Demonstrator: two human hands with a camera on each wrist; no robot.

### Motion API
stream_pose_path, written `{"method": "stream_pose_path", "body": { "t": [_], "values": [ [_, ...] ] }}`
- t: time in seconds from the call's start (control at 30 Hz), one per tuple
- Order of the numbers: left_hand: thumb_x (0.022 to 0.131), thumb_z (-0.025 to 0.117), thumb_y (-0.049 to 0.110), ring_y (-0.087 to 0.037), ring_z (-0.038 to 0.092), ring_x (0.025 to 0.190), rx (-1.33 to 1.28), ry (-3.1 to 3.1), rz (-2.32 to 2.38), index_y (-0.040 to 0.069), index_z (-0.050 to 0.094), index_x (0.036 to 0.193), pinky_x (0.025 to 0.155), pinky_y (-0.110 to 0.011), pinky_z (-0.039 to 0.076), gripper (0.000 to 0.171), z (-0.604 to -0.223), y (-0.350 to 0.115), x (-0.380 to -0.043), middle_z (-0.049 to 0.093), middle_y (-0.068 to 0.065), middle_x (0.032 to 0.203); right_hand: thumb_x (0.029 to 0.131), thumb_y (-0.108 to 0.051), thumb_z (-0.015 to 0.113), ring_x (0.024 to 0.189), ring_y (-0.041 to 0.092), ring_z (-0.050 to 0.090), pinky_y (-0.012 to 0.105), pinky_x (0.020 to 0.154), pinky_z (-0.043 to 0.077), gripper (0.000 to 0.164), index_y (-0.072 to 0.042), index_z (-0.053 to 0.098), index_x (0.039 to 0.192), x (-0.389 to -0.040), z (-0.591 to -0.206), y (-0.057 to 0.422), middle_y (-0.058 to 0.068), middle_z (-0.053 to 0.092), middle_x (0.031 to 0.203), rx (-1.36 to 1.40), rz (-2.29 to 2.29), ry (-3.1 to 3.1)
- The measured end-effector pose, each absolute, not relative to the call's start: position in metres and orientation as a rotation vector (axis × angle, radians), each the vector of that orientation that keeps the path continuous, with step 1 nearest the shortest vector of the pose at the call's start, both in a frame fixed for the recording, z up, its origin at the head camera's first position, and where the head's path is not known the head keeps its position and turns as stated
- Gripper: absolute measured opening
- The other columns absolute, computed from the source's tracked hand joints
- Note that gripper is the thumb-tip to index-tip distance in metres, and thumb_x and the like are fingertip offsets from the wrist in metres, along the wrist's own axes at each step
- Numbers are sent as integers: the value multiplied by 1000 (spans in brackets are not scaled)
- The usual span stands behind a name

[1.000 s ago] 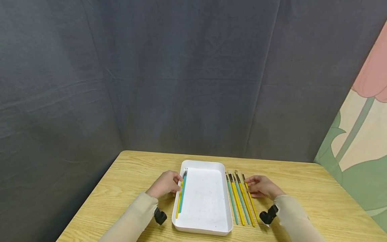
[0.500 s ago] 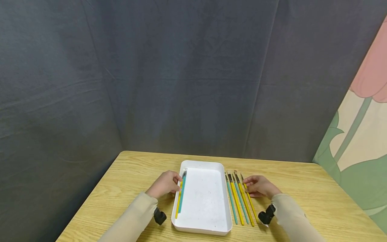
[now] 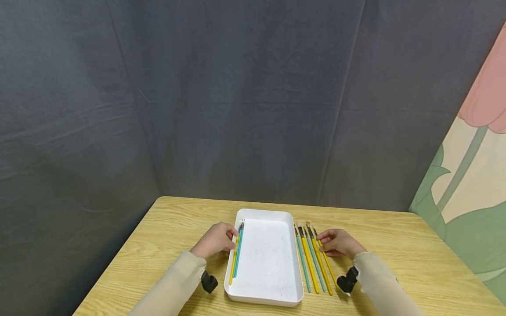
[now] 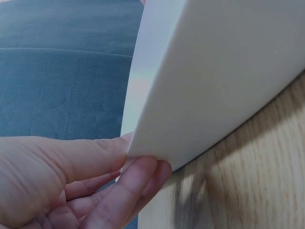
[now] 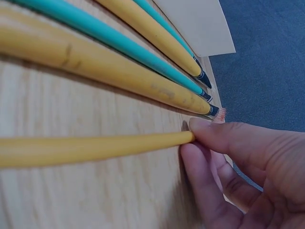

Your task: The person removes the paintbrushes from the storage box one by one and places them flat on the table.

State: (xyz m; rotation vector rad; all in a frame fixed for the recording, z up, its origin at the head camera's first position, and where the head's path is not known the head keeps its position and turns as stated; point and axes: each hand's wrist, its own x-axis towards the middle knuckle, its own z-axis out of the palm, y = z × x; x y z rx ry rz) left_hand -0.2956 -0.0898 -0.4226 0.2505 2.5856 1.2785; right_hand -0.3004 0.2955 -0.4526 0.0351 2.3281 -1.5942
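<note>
My left hand (image 3: 216, 240) pinches the left wall of a white tray (image 3: 269, 263); in the left wrist view the thumb lies over the rim and curled fingers press the outer side. Inside the tray, along that wall, lie a yellow paintbrush (image 3: 232, 269) and two teal ones (image 3: 238, 256). My right hand (image 3: 340, 243) pinches a thin yellow paintbrush (image 5: 95, 149) near its bristle end, between thumb and fingers. It is the rightmost of a row on the table; its bristles are hidden behind the fingertips in the right wrist view.
Beside the tray's right wall several teal and yellow paintbrushes lie side by side, among them a thick yellow paintbrush (image 5: 119, 78) and a teal paintbrush (image 5: 109, 40). The wooden table (image 3: 182, 224) ends at a dark cloth (image 3: 245, 109) behind. A flower-patterned panel (image 3: 474, 184) stands at right.
My right hand and the far end of the thin yellow paintbrush have shifted slightly left, towards the other brushes. The left hand keeps its place on the tray.
</note>
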Motion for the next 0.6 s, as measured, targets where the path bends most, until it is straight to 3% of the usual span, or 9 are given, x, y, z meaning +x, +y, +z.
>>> {"method": "stream_pose_path", "body": {
  "t": [0.3, 0.6],
  "values": [
    [79, 73, -6, -16, 55, 67, 252, 2585, 1268, -3, 65, 103, 61, -26, 54, 26, -424, -90, -297, 56, -9, 85, 80, 8, 71, 67, 12, 58, 27, 61, 55, 34, 9, 60, 111, -300, -452, 293, 6, 60, 87, 107, -1583, 2360],
    [79, 74, -6, -16, 56, 67, 245, 2585, 1271, -3, 65, 103, 60, -26, 53, 26, -424, -89, -298, 55, -9, 84, 83, 5, 70, 72, 9, 63, 26, 63, 56, 36, 11, 57, 116, -299, -453, 300, 3, 61, 88, -16, -1624, 2289]
  ]
}}
